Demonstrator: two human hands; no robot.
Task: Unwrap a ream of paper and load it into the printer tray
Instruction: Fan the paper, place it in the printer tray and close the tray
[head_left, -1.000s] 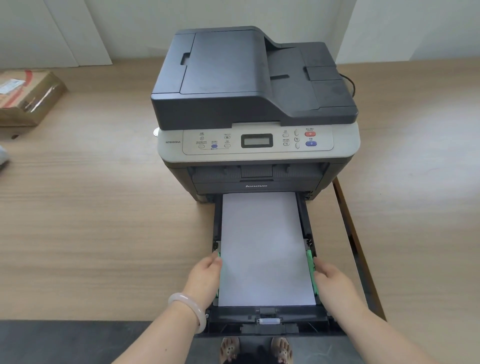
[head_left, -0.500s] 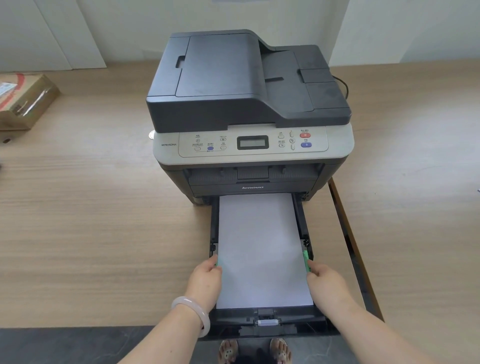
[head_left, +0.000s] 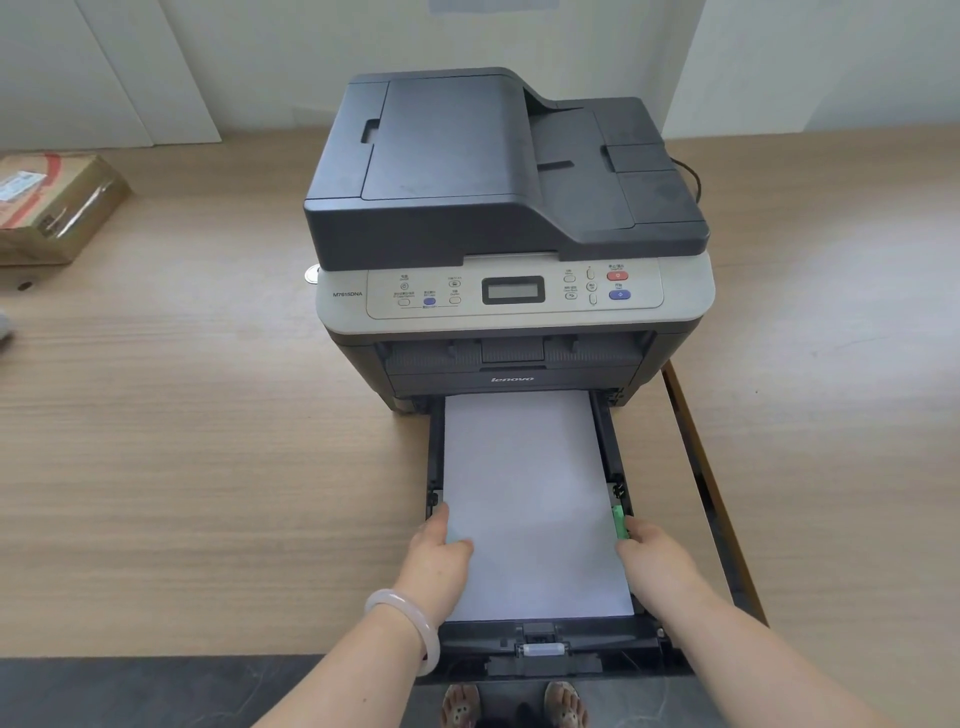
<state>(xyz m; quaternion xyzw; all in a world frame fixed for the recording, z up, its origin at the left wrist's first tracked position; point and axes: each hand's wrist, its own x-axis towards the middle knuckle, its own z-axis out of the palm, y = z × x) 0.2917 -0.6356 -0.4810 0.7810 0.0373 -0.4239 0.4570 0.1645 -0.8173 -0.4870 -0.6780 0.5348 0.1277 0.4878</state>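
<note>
A grey and black printer (head_left: 509, 208) stands on a wooden desk (head_left: 208, 441). Its black paper tray (head_left: 540, 649) is pulled out toward me, past the desk's front edge. A flat stack of white paper (head_left: 530, 493) lies in the tray. My left hand (head_left: 439, 561) holds the stack's left edge, thumb on top of the sheets and fingers down beside them. My right hand (head_left: 654, 561) is at the tray's right side, with curled fingertips gripping the green paper guide (head_left: 619, 522).
A taped brown cardboard parcel (head_left: 52, 208) sits at the far left of the desk. A dark gap with a wooden edge (head_left: 711, 493) runs along the tray's right side. A black cable (head_left: 693, 176) loops behind the printer. My sandalled feet (head_left: 514, 706) show below the tray.
Both hands have slid a little forward along the tray's sides. My left thumb has come to lie on top of the paper. The tray and paper have stayed put.
</note>
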